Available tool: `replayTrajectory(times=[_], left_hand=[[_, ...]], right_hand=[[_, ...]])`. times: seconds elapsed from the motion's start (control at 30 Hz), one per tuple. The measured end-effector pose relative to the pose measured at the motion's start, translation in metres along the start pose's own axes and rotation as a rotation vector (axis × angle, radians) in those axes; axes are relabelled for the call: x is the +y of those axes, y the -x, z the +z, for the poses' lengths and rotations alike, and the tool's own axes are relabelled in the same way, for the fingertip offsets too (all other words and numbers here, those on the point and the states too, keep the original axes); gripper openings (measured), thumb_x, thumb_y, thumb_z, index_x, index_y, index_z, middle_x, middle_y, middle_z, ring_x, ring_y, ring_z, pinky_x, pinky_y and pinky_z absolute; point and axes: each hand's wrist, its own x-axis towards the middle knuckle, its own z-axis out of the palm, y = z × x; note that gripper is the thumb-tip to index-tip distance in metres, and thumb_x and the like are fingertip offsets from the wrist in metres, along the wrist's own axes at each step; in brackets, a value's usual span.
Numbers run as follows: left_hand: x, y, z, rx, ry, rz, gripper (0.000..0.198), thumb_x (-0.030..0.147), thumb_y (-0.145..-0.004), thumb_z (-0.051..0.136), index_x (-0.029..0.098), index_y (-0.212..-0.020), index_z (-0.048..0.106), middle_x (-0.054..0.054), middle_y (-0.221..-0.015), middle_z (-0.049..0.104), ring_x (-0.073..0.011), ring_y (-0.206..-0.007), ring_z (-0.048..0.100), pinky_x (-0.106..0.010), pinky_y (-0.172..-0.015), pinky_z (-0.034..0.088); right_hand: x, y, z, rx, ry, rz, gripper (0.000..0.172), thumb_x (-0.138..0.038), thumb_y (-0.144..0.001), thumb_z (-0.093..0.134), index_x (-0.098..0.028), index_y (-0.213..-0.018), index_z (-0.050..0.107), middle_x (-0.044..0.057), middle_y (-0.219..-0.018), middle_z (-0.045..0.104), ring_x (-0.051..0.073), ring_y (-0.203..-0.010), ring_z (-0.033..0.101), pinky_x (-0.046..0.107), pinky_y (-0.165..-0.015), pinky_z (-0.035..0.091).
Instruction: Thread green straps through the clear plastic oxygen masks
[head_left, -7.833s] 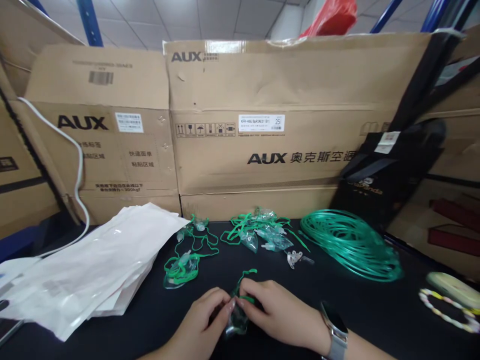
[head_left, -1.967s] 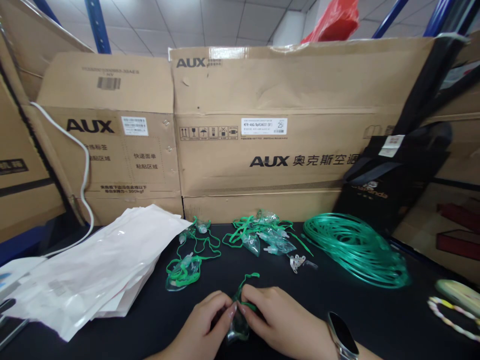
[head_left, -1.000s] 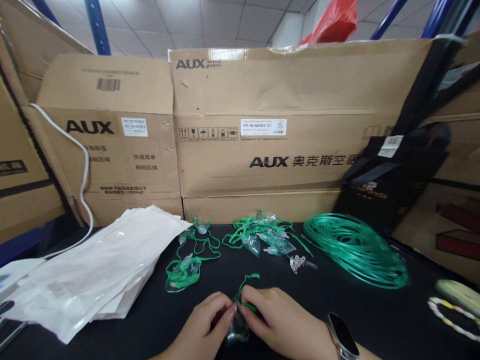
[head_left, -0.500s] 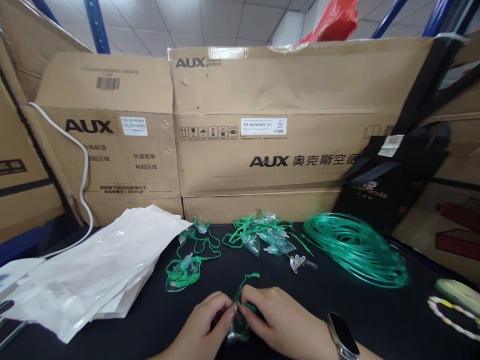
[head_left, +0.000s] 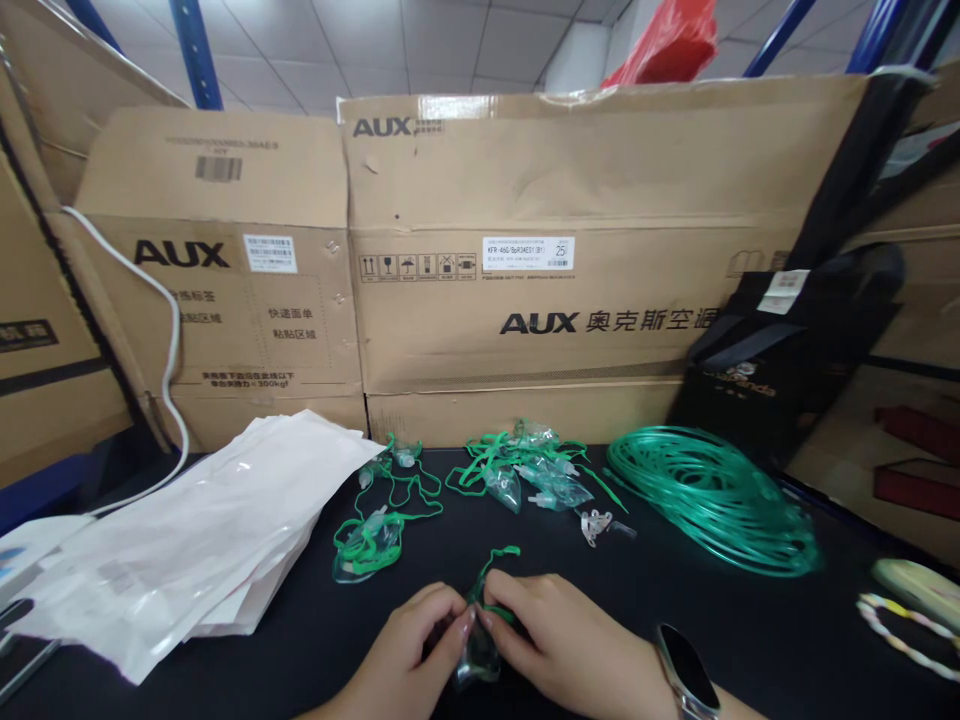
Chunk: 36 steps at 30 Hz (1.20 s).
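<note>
My left hand (head_left: pixel 401 655) and my right hand (head_left: pixel 562 640) meet at the near edge of a black table (head_left: pixel 712 620). Both pinch a clear plastic mask (head_left: pixel 478 655) with a green elastic strap (head_left: pixel 495 565) looping up from it. My fingers are curled round the mask, which they partly hide. A dark-faced watch (head_left: pixel 684 668) sits on my right wrist. Another clear mask with a green strap (head_left: pixel 367 540) lies just beyond my left hand.
A pile of masks and straps (head_left: pixel 525 470) lies mid-table. A coil of green tubing (head_left: pixel 709 500) sits right, a stack of white pouches (head_left: pixel 187 540) left. Cardboard boxes (head_left: pixel 525 250) wall the back; a black bag (head_left: pixel 780 350) leans right. A beaded string (head_left: pixel 900 630) lies far right.
Nothing has visibly changed in the last second; both hands stay pinched on the mask. Since the oldest frame the view has only shifted slightly.
</note>
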Motion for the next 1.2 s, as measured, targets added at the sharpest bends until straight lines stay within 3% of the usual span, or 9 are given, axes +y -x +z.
replayTrajectory(times=[1.2], left_hand=[[0.0021,-0.0009,-0.0004,-0.002,-0.056,0.015,0.026,0.031,-0.085,0.034,0.017,-0.068,0.047,0.001,-0.067,0.044,-0.0133,-0.064,0.043,-0.022,-0.060,0.035]], right_hand=[[0.0007,-0.0003,0.0017,-0.009,-0.003,0.011,0.011,-0.021,-0.086,0.037,-0.021,-0.075,0.040,-0.003,-0.066,0.058,0.012,-0.058,0.054,0.018,-0.048,0.030]])
